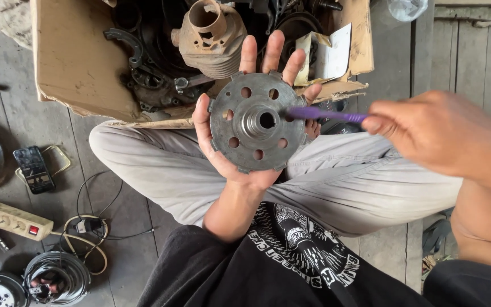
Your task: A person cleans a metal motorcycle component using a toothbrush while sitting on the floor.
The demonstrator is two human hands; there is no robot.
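Resting flat on the open palm of the left hand [240, 153], a round grey metal disc [257, 121] with a ring of holes and a raised centre hub is held up over the lap, above the wooden floor [109, 227]. The fingers are spread behind it and the thumb is laid along its left edge; it is supported rather than clamped. The right hand [427, 133] is closed around the handle of a purple brush [325, 115], whose head is blurred at the right of the hub.

Beyond the disc, a torn cardboard box [75, 62] holding a rusty finned cylinder [211, 37] and dark engine parts is noted. On the floor at the left lie a phone [34, 168], a power strip [15, 220] and coiled cables [89, 230].

Risks judged from this position: with so loose a support, the disc could be pushed off the palm by brush pressure near its rim and fall onto the legs or floor. The notched edge could nick the fingers if the disc turns. Loosened grit could be flicked towards the face or the power strip.
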